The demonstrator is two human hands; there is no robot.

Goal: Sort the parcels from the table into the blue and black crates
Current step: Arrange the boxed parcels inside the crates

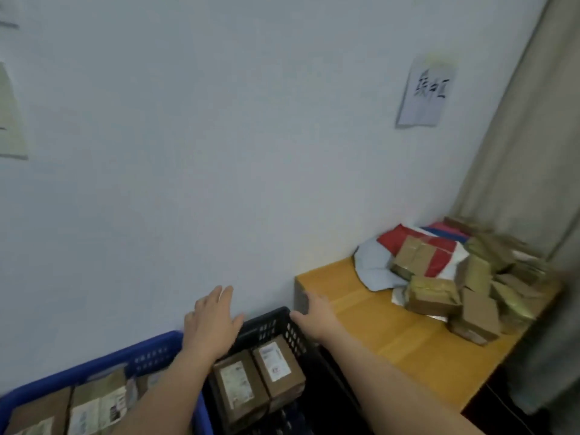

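Note:
A pile of brown cardboard parcels (464, 293) and red, white and grey mail bags (373, 265) lies at the far right of the wooden table (376, 324). The black crate (276, 321) stands left of the table and holds two brown parcels (260, 381) with white labels. The blue crate (150, 350) at lower left holds several labelled parcels (91, 409). My left hand (212, 321) hovers open, fingers spread, over the gap between the crates. My right hand (314, 315) is open above the black crate's right rim, by the table's left end. Neither hand holds anything.
A pale wall runs behind the crates and table, with a paper sign (423, 92) on it and more paper (9, 120) at far left. A beige curtain (527, 152) hangs at the right, behind the parcel pile.

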